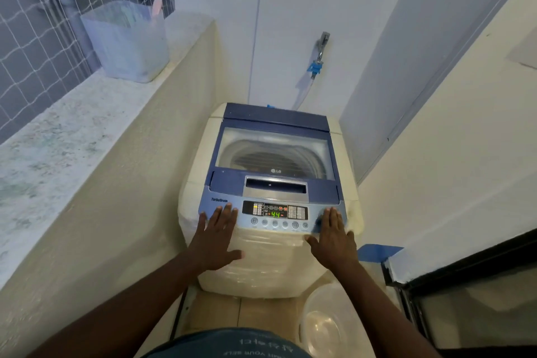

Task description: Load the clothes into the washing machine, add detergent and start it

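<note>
A cream and blue top-loading washing machine stands in a narrow alcove with its glass lid down. Dark clothes show dimly through the glass in the drum. The control panel display glows green with "44". My left hand lies flat with straight fingers on the panel's left end. My right hand lies flat on the panel's right end, fingers straight. Neither hand holds anything.
A stone ledge runs along the left with a translucent plastic tub on it. A tap with a blue hose fitting is on the back wall. A clear plastic basin sits on the floor at right, beside a dark-framed door.
</note>
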